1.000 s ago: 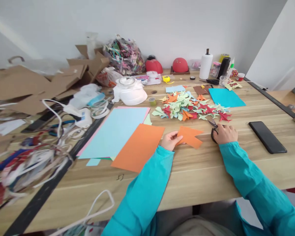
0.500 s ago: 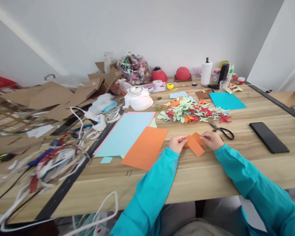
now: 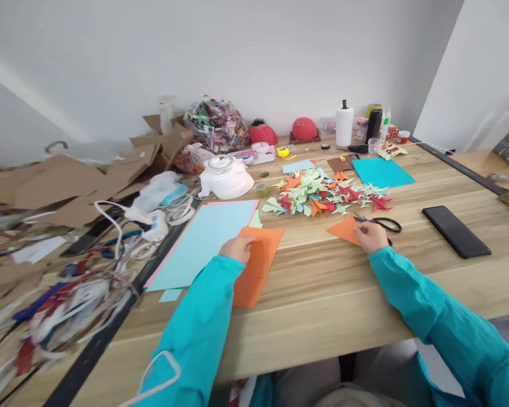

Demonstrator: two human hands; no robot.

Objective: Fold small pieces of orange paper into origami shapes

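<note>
My left hand (image 3: 237,249) is over the large orange paper sheet (image 3: 269,237), its fingers closed at orange paper. I cannot tell whether a separate piece lies on the sheet under the fingertips. Farther right, my right hand (image 3: 370,236) pinches a small orange paper piece (image 3: 343,229) just above the table. Behind that hand lie black-handled scissors (image 3: 388,224), partly covered by it. A pile of folded paper shapes (image 3: 309,189) in green, red and orange spreads beyond both hands. Light blue sheets (image 3: 203,232) with pink edges beneath lie left of the orange sheet.
A black phone (image 3: 456,230) lies to the right. Turquoise paper (image 3: 384,172) and a yellow tape measure (image 3: 283,152) are farther back. Tangled cables (image 3: 89,299) and cardboard (image 3: 76,181) crowd the left. A white cable loops near my left sleeve.
My left hand has moved left, away from the small orange pieces, onto the large orange sheet. My right hand keeps an orange piece nearly in place. The view has shifted slightly right.
</note>
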